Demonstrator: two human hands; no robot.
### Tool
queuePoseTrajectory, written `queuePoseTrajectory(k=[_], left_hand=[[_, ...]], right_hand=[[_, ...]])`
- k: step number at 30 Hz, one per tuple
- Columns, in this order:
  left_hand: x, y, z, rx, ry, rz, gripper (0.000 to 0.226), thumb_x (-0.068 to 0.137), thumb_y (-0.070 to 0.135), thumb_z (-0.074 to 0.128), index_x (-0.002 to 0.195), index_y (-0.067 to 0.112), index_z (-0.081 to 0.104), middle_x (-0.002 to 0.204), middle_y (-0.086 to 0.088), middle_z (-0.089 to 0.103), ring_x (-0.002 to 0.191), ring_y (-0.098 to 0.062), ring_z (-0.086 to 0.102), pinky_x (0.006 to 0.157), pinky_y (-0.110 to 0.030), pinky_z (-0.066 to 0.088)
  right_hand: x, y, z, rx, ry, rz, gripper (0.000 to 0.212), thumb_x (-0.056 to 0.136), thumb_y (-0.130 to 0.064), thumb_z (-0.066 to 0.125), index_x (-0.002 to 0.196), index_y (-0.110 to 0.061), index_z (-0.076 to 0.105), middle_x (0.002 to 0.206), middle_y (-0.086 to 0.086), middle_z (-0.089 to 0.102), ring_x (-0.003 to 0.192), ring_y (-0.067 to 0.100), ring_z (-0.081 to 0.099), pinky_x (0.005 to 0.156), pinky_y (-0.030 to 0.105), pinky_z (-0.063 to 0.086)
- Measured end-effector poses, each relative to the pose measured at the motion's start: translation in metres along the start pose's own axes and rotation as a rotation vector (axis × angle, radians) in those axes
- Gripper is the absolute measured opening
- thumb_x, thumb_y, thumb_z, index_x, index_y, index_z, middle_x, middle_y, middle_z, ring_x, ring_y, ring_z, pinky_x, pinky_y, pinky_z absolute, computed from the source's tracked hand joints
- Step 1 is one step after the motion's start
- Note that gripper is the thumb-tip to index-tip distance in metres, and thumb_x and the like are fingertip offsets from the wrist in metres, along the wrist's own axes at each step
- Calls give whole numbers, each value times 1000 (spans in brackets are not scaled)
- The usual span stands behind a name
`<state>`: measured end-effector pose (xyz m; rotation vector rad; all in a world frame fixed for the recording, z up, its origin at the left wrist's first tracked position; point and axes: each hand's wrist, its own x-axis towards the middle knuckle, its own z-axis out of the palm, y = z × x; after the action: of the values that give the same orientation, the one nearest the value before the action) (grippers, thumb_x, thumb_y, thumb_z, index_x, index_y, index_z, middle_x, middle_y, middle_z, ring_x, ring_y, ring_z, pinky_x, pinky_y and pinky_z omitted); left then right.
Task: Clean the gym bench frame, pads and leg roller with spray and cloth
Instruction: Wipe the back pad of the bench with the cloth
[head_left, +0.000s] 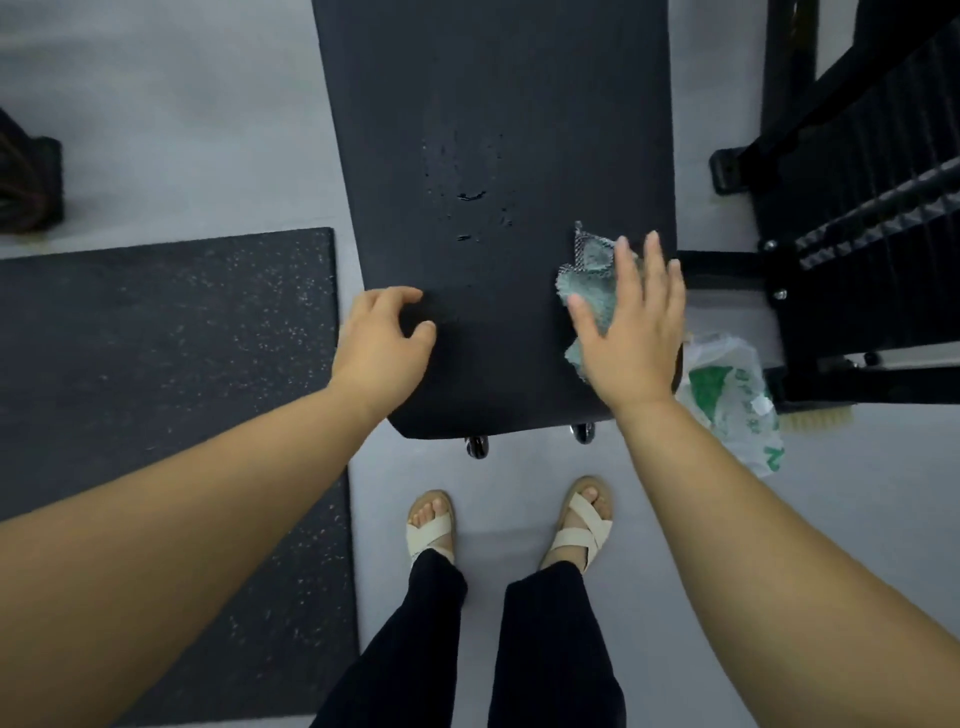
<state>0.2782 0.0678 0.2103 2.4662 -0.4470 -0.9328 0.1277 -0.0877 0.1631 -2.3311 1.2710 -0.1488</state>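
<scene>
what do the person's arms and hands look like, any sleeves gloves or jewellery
Both forearms are bare, with no sleeves in view. The left hand and right hand wear no gloves, and no rings, watch or bracelet show. Lower down are black trousers and cream cross-strap sandals.

Black bench pad (493, 93), spray droplets (470, 196) at its middle, green cloth (587, 273) near its right edge

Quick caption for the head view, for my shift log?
Bench wipe-down: right hand presses a green cloth flat on the droplet-beaded bench pad, left hand rests loosely curled near its front edge.
</scene>
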Motion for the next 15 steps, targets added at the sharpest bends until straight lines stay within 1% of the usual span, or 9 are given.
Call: queuePoseTrajectory(k=[3,6,7,9,10,11,12,13,15], left_hand=[[-4,-17,-3,-61,-94,-37,48,94,25,51,140,20,39,146,3,27,131,-19,37,110,-38,33],[-8,-29,-10,-58,-181,-4,49,94,26,51,142,25,37,149,10,29,134,-13,34,109,-28,30],[-8,-30,-14,-100,-196,-1,47,95,24,50,141,25,38,142,12,38,128,-9,40,103,-18,33],[-8,-28,-20,-196,-222,-33,39,97,19,47,136,24,44,107,19,53,97,3,51,75,5,35],[-7,-27,-23,-219,-212,-41,36,98,18,46,134,24,46,92,21,50,83,5,50,62,5,36],[-6,-27,-24,-220,-195,-31,34,98,19,45,131,25,48,86,21,49,78,4,50,61,1,38],[-5,-27,-24,-210,-187,-21,34,98,20,46,131,26,48,89,18,52,81,0,52,66,-5,40],[-4,-29,-24,-198,-181,-18,36,97,22,46,133,26,46,100,12,55,90,-5,54,75,-12,43],[-1,-32,-21,-166,-183,-18,44,96,26,48,139,25,40,131,6,46,114,-12,51,95,-27,43]], right_hand=[[-13,4,31,-230,-73,-117,71,93,-57,36,150,-23,15,159,5,5,145,34,-2,115,46,-1],[-18,-14,54,-226,-23,-134,64,95,-49,37,150,-21,19,158,6,11,144,35,3,116,45,1],[-21,-23,61,-241,-11,-183,62,95,-46,38,149,-20,22,157,7,15,144,36,8,116,45,4],[-34,-41,76,-316,-31,-434,58,91,-40,42,145,-18,34,152,8,30,139,38,25,114,46,16],[-42,-45,82,-358,-70,-615,55,90,-37,43,141,-18,41,149,8,38,136,39,33,112,48,23],[-47,-44,85,-384,-129,-781,50,89,-33,42,138,-19,47,145,8,43,132,39,38,109,49,27],[-45,-37,84,-413,-177,-914,47,89,-28,41,134,-19,51,143,7,46,130,39,42,108,50,29],[-35,-28,79,-440,-178,-992,46,88,-21,42,132,-18,53,141,7,49,129,39,44,106,52,31],[-12,-3,64,-453,-55,-910,47,83,-8,49,129,-16,56,137,9,52,125,43,46,103,57,31]])
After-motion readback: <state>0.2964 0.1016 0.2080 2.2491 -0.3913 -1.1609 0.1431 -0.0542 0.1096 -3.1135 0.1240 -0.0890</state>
